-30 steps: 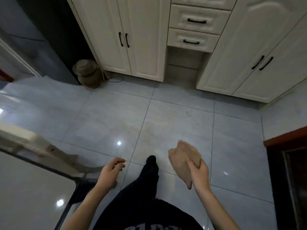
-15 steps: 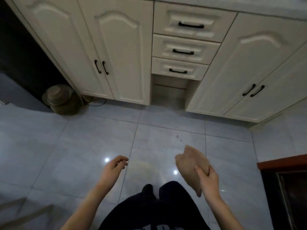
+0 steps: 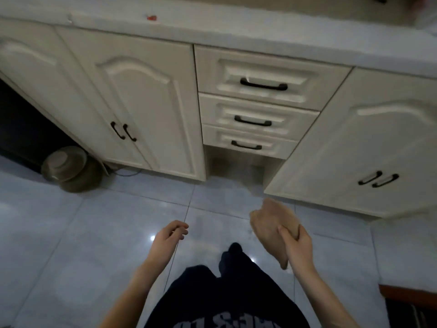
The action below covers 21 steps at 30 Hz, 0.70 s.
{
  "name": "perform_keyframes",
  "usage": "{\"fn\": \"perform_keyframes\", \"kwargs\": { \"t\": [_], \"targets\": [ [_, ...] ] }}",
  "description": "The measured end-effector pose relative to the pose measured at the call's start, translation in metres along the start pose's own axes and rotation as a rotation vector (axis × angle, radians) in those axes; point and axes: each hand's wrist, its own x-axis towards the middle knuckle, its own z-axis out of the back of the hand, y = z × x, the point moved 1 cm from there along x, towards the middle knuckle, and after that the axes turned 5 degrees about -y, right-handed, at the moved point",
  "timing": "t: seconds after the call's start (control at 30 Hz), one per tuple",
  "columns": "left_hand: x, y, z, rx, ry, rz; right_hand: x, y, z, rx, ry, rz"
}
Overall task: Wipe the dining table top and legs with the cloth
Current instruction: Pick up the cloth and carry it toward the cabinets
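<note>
My right hand (image 3: 295,242) grips a crumpled tan cloth (image 3: 269,223), which bulges out above and to the left of the fingers and hangs a little below them. My left hand (image 3: 169,236) hovers empty over the floor, its fingers loosely curled. Both hands are held out in front of my dark trousers (image 3: 227,280). The dining table is not in view.
Cream kitchen cabinets (image 3: 146,100) with a stack of three drawers (image 3: 257,114) and a pale countertop (image 3: 212,27) fill the far side. A round brown pot (image 3: 71,169) sits on the grey tiled floor (image 3: 82,233) at the left. A dark wooden edge (image 3: 406,292) shows bottom right.
The view has swung up and toward the cabinets, which now loom closer with the countertop showing. The pale table edge at the left has dropped out of view. Both hands keep their pose.
</note>
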Motion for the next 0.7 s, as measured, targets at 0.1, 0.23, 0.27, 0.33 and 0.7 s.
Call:
{"fn": "perform_keyframes", "kwargs": {
  "t": [0.1,0.23,0.27,0.33,0.7],
  "targets": [
    [0.026,-0.031,-0.006,-0.006,-0.025,-0.018,0.044,0.037,-0.018,-0.027,0.059,0.035],
    [0.059,-0.068,-0.001,-0.009,-0.030,-0.023,0.081,0.083,-0.048,-0.010,0.151,0.078],
    [0.069,-0.077,0.001,-0.015,-0.029,-0.032,0.088,0.096,-0.055,0.004,0.168,0.095],
    [0.089,-0.101,0.004,-0.004,-0.008,-0.076,0.099,0.123,-0.071,0.037,0.202,0.114],
    [0.165,-0.299,0.058,-0.002,0.156,-0.571,0.096,0.306,-0.104,0.307,0.195,0.365]
  ]
}}
